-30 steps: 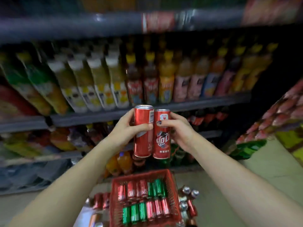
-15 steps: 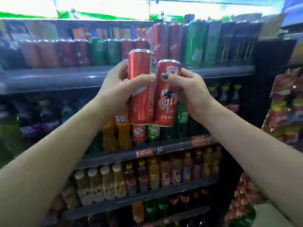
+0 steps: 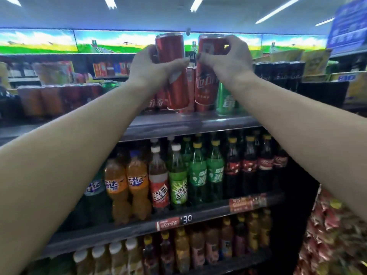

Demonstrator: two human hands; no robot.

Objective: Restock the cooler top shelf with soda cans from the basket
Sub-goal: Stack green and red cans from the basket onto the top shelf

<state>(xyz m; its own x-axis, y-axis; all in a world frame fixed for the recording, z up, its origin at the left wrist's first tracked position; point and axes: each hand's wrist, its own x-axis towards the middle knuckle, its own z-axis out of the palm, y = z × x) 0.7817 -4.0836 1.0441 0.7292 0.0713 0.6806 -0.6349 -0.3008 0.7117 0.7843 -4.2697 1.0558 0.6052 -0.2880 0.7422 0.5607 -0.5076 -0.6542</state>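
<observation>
Both arms raised to top shelf. L hand wrapped around left can, red, tilted slightly, base just over shelf front edge. R hand clamped on right can, red w/ white script, upright, base at or just above shelf; contact unclear. Cans side by side, thumbs nearly touching. Green can stands just right of them. Bottles on shelf below.

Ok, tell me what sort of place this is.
Most likely a shop's drinks aisle, at an open cooler. Tiered shelves hold rows of soda bottles, a price strip runs along one shelf edge, and the top shelf carries cans, with each hand bringing up a red can.
</observation>
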